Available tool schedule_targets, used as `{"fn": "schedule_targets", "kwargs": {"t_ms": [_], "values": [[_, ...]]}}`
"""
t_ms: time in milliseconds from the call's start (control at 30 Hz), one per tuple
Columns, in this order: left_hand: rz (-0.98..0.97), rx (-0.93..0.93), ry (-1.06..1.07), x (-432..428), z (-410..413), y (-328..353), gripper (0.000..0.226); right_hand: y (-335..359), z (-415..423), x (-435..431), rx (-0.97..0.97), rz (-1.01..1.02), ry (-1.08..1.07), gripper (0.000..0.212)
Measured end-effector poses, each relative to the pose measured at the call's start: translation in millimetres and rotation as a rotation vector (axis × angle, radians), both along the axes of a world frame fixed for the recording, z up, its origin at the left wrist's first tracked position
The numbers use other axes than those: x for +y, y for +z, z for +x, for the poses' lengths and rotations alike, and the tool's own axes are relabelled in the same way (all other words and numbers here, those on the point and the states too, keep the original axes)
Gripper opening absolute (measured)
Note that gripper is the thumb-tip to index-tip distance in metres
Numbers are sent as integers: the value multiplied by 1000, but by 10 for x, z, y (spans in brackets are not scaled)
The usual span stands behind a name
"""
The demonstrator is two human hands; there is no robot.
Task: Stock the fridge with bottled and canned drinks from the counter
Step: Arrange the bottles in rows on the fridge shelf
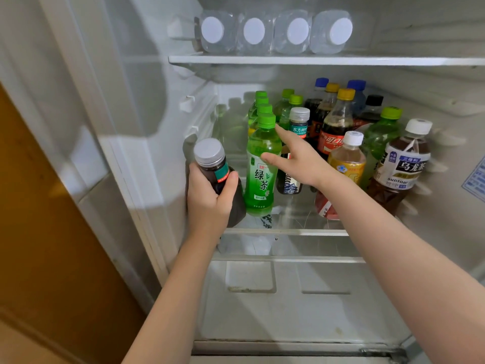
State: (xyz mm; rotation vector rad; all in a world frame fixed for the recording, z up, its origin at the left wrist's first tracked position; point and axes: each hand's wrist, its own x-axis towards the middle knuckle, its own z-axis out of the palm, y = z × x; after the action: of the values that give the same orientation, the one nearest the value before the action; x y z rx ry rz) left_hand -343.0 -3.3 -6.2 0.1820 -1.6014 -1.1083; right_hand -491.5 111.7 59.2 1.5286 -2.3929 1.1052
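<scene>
My left hand (210, 200) grips a dark tea bottle (214, 166) with a grey cap at the left front of the fridge's middle shelf (286, 231). My right hand (296, 158) reaches in with fingers spread, its thumb and forefinger against the front green tea bottle (259, 177), not closed around it. Behind that bottle stands a row of more green-capped bottles (262, 106). A second dark bottle with a grey cap (299, 122) stands behind my right hand.
Cola bottles with yellow caps (338, 122), a yellow-labelled bottle (349, 158), a brown oolong tea bottle (404, 169) and blue-capped bottles crowd the shelf's right side. Several water bottles (275, 32) lie on the top shelf. A white drawer (288, 298) sits below; the fridge's left wall (147, 127) is close.
</scene>
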Motion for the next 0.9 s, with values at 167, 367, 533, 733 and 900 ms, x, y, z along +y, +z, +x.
{"fn": "schedule_targets", "kwargs": {"t_ms": [167, 367, 533, 733, 900], "values": [[-22, -4, 12, -14, -7, 4, 31, 22, 8, -13, -4, 33, 19, 75], [-41, -2, 22, -6, -19, 2, 32, 74, -16, 6, 8, 69, 58, 73], [-57, -6, 38, -13, -31, 2, 34, 52, -18, 35, -4, 54, 65, 72], [-59, -2, 39, -39, -40, -20, 33, -10, -30, 33, -63, 28, 63, 75], [-50, -38, 34, -40, -32, -14, 29, -58, 17, 42, -161, -47, 65, 79]]}}
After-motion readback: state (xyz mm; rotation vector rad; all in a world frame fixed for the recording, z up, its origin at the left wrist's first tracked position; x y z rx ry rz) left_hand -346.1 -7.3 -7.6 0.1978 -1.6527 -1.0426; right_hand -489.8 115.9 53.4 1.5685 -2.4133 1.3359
